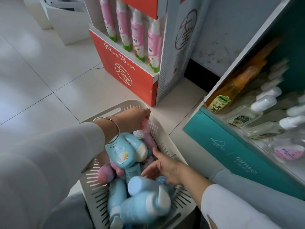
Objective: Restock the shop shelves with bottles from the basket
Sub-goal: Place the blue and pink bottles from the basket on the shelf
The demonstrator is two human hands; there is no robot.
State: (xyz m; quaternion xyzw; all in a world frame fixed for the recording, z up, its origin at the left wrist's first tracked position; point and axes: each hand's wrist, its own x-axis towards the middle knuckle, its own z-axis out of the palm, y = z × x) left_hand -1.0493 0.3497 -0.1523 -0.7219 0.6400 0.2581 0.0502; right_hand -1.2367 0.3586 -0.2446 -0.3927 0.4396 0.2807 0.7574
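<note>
A beige slotted basket [166,142] stands on the floor below me, filled with several light blue bottles [121,152] and pink bottles [105,173]. My left hand [133,119] reaches into the far end of the basket and grips a pink bottle [146,125] by its upper part. My right hand [162,167] is inside the basket near its right wall, fingers spread and relaxed above the bottles, holding nothing. To the right is a teal shelf unit [231,149] with clear white-capped bottles [257,108] and an orange bottle [231,90].
A red cardboard display stand [132,73] with several pink spray bottles [138,35] stands on the floor beyond the basket. White bins [69,22] are at the far left. Pale floor tiles [41,76] stretch to the left.
</note>
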